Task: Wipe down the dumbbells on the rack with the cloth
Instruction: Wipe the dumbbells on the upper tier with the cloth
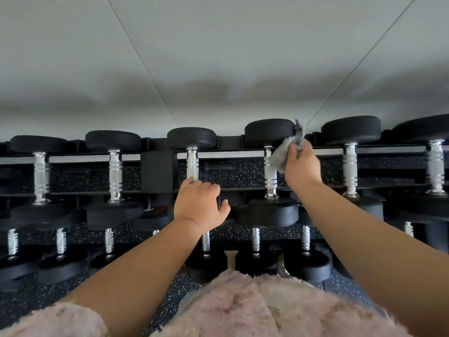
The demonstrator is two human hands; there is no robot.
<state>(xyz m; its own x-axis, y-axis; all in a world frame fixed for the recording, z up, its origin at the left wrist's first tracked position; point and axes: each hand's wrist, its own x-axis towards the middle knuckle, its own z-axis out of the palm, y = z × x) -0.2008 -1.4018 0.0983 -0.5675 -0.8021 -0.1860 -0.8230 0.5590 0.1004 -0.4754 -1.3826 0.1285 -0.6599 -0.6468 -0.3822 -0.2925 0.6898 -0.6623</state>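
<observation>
White wall [218, 45] ahead, two thin diagonal seams: one on the left [145, 66], one on the right [359, 62]. Soft grey shadows [206, 91] across the wall's lower part. Black rubber floor [170, 288] with white speckles. Fluffy pink garment [243, 307] along the bottom edge, and a matching fluffy sleeve [60, 319] at lower left.

We find no text, number or brand that we can read. One dark dumbbell head [153, 213] in the lower row carries a small pale and orange mark, too blurred to read.
</observation>
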